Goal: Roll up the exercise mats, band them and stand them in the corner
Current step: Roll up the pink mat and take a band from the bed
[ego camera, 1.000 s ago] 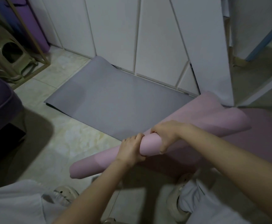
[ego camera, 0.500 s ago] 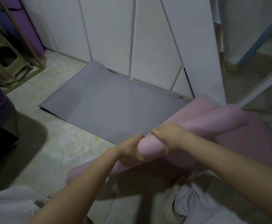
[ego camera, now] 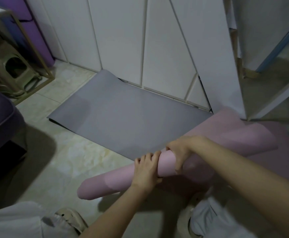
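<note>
Pink mat (ego camera: 116, 181): partly rolled, lifted off the floor (ego camera: 82, 157), it seems.
Left hand (ego camera: 146, 170): fingers wrapped round the roll.
Right hand (ego camera: 179, 152): gripping the roll beside it.
Grey mat (ego camera: 123, 117): flat.

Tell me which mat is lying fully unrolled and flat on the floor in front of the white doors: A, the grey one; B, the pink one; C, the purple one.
A: the grey mat lies spread flat along the white doors, while the left hand and right hand grip the partly rolled pink mat and the purple mat stands rolled up in the corner.
</note>
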`<action>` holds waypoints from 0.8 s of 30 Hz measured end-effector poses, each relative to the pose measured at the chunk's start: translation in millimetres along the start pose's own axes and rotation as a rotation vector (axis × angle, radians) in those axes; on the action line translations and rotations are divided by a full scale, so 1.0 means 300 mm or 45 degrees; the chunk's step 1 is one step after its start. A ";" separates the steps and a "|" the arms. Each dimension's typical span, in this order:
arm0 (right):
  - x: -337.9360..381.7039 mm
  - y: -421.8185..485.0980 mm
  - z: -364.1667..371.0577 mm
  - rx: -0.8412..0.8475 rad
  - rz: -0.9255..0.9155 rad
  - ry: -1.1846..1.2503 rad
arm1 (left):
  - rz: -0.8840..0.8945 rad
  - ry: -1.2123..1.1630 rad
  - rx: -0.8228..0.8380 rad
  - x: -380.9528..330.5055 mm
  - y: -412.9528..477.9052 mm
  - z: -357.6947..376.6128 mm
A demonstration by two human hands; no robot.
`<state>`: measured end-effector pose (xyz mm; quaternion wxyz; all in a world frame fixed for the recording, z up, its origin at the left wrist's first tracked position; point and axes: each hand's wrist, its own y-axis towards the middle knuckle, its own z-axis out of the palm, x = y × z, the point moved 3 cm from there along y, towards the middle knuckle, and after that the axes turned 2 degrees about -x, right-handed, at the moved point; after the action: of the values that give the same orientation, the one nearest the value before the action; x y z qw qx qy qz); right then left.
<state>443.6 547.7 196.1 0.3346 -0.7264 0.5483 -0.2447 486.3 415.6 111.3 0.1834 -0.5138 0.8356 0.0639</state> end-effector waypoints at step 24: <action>0.021 -0.025 0.008 -0.297 0.014 -0.148 | 0.106 -0.071 0.069 0.042 0.045 -0.038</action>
<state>451.9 543.6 200.1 0.2804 -0.7702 0.5567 -0.1351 466.5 407.9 116.1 0.2175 -0.4713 0.8524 0.0632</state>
